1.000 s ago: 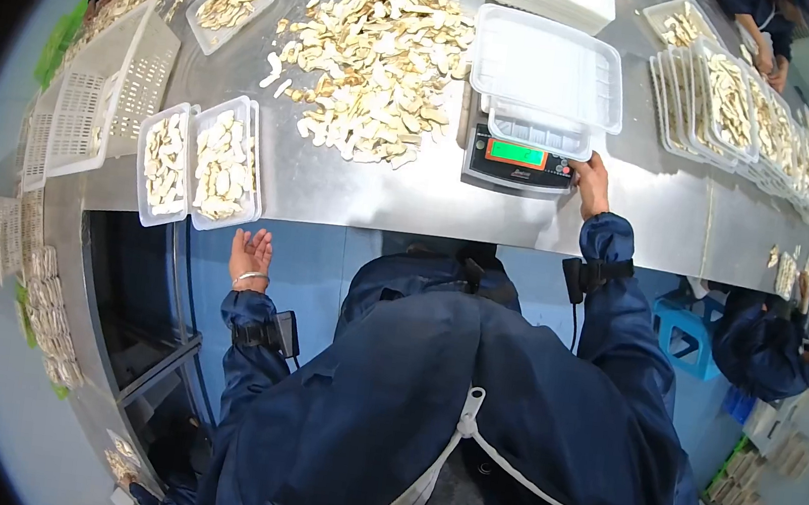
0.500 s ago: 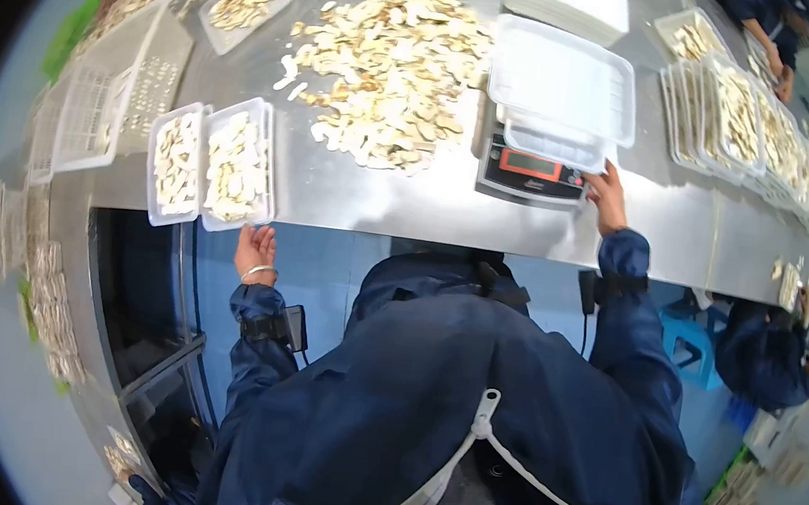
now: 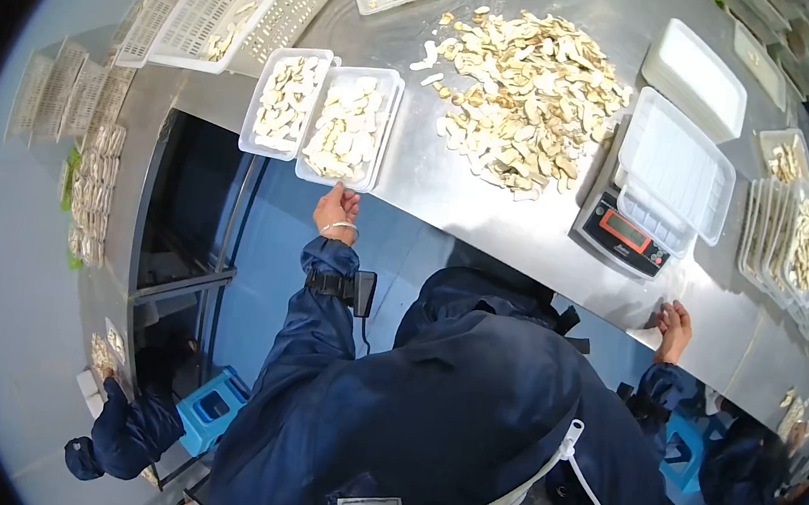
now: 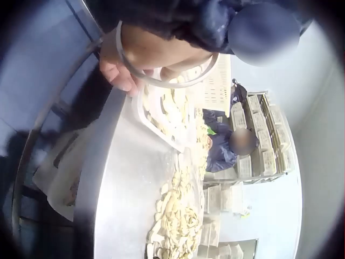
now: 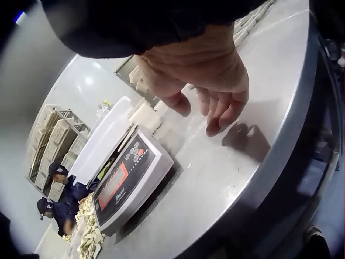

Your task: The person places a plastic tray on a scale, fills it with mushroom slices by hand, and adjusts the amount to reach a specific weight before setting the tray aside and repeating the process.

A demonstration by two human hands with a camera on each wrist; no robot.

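Here, my left hand (image 3: pixel 336 210) reaches the near edge of the table (image 3: pixel 488 222), its fingers touching the rim of a filled tray (image 3: pixel 347 129); whether they pinch it I cannot tell. My right hand (image 5: pixel 207 81) hovers just above the same edge, fingers loosely curled and holding nothing, beside the scale (image 5: pixel 129 181) bearing an empty tray (image 3: pixel 675 174).

A strip of bare steel table (image 3: pixel 488 217) runs along the near edge between the filled tray (image 3: pixel 347 128) and the scale (image 3: pixel 626 233), open for a hand. Farther in, the heap of slices (image 3: pixel 528 92) blocks the middle; stacked trays (image 3: pixel 804 253) crowd the right end.
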